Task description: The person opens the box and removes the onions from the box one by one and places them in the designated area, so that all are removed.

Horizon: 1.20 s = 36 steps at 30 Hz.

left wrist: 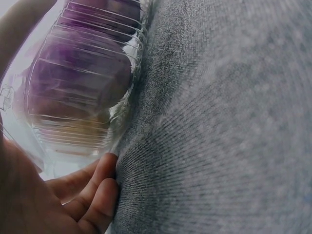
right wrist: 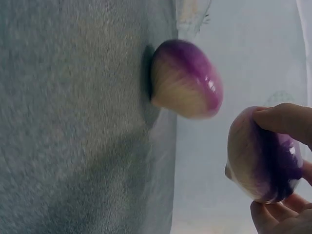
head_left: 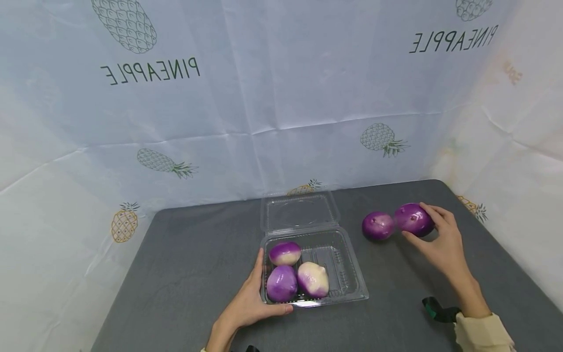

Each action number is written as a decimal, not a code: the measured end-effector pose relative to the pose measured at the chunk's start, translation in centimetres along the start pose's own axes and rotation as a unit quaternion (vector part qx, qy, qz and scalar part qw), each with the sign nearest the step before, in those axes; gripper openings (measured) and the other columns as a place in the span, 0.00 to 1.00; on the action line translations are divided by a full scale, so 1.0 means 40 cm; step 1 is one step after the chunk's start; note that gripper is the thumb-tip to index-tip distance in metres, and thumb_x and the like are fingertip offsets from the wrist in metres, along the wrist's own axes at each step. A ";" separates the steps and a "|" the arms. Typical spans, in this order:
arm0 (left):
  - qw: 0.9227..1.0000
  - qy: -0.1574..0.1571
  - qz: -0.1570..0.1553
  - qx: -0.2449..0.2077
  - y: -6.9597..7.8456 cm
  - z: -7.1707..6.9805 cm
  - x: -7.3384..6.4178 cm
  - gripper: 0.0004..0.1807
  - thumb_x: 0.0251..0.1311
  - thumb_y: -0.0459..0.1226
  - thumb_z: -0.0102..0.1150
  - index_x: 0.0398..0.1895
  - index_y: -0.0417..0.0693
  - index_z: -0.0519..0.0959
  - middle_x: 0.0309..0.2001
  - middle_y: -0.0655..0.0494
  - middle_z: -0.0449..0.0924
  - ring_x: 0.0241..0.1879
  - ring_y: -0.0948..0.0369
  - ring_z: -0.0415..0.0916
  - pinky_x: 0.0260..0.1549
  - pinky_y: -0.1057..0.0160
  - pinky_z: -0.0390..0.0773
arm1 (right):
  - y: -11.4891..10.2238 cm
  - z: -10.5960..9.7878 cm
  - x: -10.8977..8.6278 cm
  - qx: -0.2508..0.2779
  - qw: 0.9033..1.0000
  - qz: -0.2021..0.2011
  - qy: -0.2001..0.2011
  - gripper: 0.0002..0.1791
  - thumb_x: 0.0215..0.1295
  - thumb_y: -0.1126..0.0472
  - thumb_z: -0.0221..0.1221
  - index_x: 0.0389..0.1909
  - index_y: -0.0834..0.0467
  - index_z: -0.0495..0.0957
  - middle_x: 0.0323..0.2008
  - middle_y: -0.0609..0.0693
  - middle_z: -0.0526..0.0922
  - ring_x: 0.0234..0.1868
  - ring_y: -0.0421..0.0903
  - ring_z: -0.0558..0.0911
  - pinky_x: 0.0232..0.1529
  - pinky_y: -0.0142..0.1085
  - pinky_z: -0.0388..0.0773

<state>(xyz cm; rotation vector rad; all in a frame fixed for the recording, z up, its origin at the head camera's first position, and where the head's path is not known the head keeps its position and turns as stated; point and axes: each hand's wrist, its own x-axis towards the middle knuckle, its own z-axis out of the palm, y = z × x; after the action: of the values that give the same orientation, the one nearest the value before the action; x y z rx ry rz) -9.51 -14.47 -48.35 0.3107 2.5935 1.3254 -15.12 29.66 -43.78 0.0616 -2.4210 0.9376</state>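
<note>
In the head view my right hand [head_left: 444, 242] grips a purple-and-white turnip [head_left: 412, 218], thumb on one side and fingers on the other. The right wrist view shows this turnip [right wrist: 261, 158] held up above the table surface. Beside it, another turnip [head_left: 378, 226] rests on the table. My left hand [head_left: 250, 300] holds the near left corner of a clear plastic clamshell container [head_left: 347, 264], its thumb along the front rim and its fingers at the left side. Inside lie three turnips, one purple [head_left: 282, 283], one mostly white [head_left: 313, 279] and one two-toned [head_left: 285, 253].
The container's hinged lid [head_left: 301, 212] is folded back towards the rear. Everything stands on a dark grey table [head_left: 189, 274]. A white pineapple-print cloth [head_left: 281, 98] hangs behind and along both sides. A black strap [head_left: 440, 311] shows at my right wrist.
</note>
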 end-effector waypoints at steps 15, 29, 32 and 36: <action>1.000 -0.001 0.001 -0.001 0.001 -0.001 -0.002 0.82 0.38 0.59 0.83 0.83 0.62 0.27 0.73 0.39 0.66 0.69 0.45 0.71 0.66 0.37 0.69 | 0.066 0.029 0.032 -0.015 0.999 -0.009 -0.038 0.45 0.46 0.73 0.75 0.68 0.73 0.68 0.62 0.78 0.67 0.59 0.76 0.69 0.51 0.73 0.67; 1.000 0.003 -0.003 -0.005 0.001 0.001 -0.004 0.82 0.37 0.58 0.83 0.83 0.62 0.27 0.74 0.40 0.65 0.74 0.44 0.63 0.68 0.34 0.65 | 0.091 0.046 0.036 -0.028 0.996 -0.006 -0.080 0.43 0.51 0.70 0.74 0.68 0.74 0.66 0.65 0.80 0.66 0.57 0.77 0.73 0.50 0.71 0.72; 1.000 0.003 -0.003 -0.004 0.001 0.001 -0.003 0.82 0.37 0.58 0.83 0.83 0.62 0.27 0.74 0.40 0.65 0.74 0.44 0.63 0.68 0.34 0.65 | 0.093 0.049 0.036 -0.026 0.996 -0.005 -0.087 0.43 0.51 0.70 0.74 0.68 0.74 0.67 0.65 0.80 0.66 0.56 0.77 0.73 0.49 0.70 0.72; 1.000 0.003 -0.002 -0.004 0.000 0.000 -0.001 0.82 0.37 0.58 0.83 0.83 0.62 0.27 0.74 0.40 0.65 0.74 0.44 0.64 0.68 0.34 0.65 | 0.094 0.052 0.035 -0.025 0.994 0.001 -0.103 0.43 0.51 0.69 0.74 0.68 0.74 0.67 0.66 0.80 0.65 0.60 0.79 0.71 0.52 0.72 0.70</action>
<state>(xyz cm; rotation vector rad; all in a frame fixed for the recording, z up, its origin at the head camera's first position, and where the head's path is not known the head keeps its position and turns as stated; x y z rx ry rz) -9.46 -14.48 -48.34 0.3007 2.5908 1.3371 -18.14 31.37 -46.66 0.1453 -2.6333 0.9096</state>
